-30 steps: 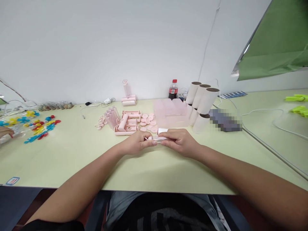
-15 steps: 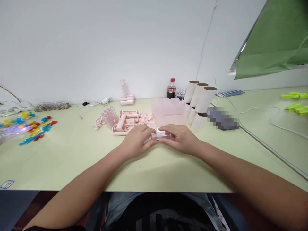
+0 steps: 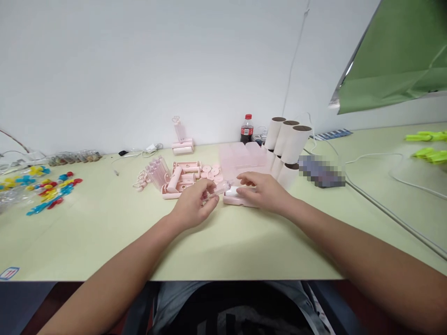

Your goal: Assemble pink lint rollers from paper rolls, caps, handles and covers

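Left hand gripped a clear tube beside a pink holder

In the head view, the left hand [image 3: 193, 204] was closed around a clear tube [image 3: 221, 187] near the centre of the frame, thumb below and fingers above, its right end sticking out toward the right hand [image 3: 267, 191]. That end was just beside the left end of a pink holder [image 3: 237, 201], which lay on the table [image 3: 209, 246] with a white roll [image 3: 232, 191] in it. The right hand was open above the holder, fingers loosely bent and parted from the thumb, covering its right part; whether the fingertips touched the roll could not be told.

Left of centre, beyond the left hand, lay more pink frames [image 3: 185, 179], with upright clear sticks [image 3: 158, 173] to their left and flat discs [image 3: 211, 172] to their right. A translucent box [image 3: 240, 156] stood behind the holder, just above centre. White cores [image 3: 295, 144] were stacked right of the box, and a bottle [image 3: 247, 130] stood behind it.
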Available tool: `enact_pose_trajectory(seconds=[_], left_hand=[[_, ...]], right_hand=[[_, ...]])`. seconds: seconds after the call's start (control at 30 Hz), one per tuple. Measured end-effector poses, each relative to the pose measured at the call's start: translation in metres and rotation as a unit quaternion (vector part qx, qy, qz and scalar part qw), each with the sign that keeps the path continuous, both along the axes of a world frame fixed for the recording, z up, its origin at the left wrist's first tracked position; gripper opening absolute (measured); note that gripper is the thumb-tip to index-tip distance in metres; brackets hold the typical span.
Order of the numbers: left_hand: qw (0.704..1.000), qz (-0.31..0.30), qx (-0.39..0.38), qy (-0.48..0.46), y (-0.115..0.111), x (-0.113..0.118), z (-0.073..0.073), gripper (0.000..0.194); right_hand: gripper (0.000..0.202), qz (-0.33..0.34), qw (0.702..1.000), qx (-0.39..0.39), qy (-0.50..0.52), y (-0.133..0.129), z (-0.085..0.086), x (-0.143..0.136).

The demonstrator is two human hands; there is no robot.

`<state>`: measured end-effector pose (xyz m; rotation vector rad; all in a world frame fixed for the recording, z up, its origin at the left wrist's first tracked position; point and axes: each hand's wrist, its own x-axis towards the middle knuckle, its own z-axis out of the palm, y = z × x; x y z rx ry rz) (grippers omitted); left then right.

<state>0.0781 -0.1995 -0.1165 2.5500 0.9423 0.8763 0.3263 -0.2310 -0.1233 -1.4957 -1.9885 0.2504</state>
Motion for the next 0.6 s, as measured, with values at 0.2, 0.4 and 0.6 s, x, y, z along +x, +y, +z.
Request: enact_pose_trajectory(seconds=[0.2, 0.4, 0.6], left_hand=[[0.999, -0.05, 0.0, -0.003, -0.007, 0.003, 0.0, 0.013], [0.997, -0.073, 0.005, -0.009, -0.006, 0.003, -0.002, 0.028], [0.991, -0.117, -0.042, -0.043, -0.003, 0.0, -0.007, 0.033]], right_hand=[[0.057, 0.036, 0.994, -0.071, -0.08, -0.008, -0.003, -0.006], [0.047, 0.061, 0.985, -0.155, -0.03, -0.014, 0.004, -0.007], [0.043, 0.07, 0.983, -0.164, 0.04, -0.012, 0.006, -0.008]])
